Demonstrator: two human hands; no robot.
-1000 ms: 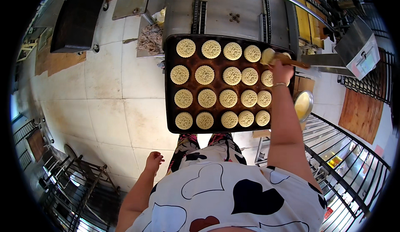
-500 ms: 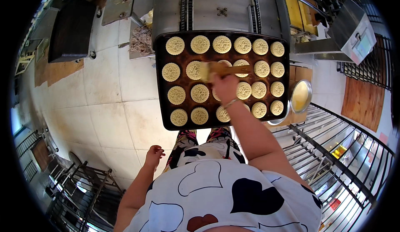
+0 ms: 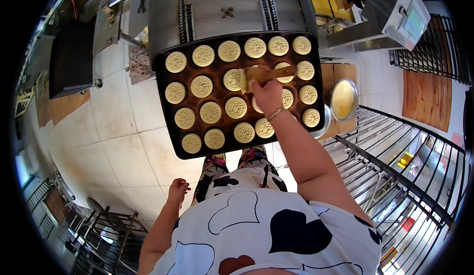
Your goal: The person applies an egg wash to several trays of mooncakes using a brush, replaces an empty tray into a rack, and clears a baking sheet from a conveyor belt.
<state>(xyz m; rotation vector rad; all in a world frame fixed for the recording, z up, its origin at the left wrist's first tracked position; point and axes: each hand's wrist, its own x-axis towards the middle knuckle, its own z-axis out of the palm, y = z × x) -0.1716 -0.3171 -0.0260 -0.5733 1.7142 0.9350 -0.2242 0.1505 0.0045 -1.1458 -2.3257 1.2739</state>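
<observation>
My right hand (image 3: 267, 98) grips a wide flat brush with a wooden handle (image 3: 281, 73). Its pale bristles (image 3: 245, 81) are over the right edge of a round, pale yellow pastry (image 3: 232, 80) in the second row from the far side. Several such pastries with pressed patterns and scalloped edges lie in rows on a dark baking tray (image 3: 227, 125). The hand and brush partly hide a few of them. My left hand (image 3: 178, 191) hangs beside my leg, nearer than the tray, with loosely curled fingers and nothing in it.
The tray rests against a metal machine (image 3: 212, 10) with two chain tracks. A metal bowl of yellow liquid (image 3: 344, 99) stands right of the tray on cardboard. Black railings (image 3: 395, 161) run along the right. A control screen (image 3: 414, 25) is at the far right.
The brush has passed from the second pastry to the third in the same row. My view has shifted, so the tray now appears further left and tilted. My left hand still hangs down.
</observation>
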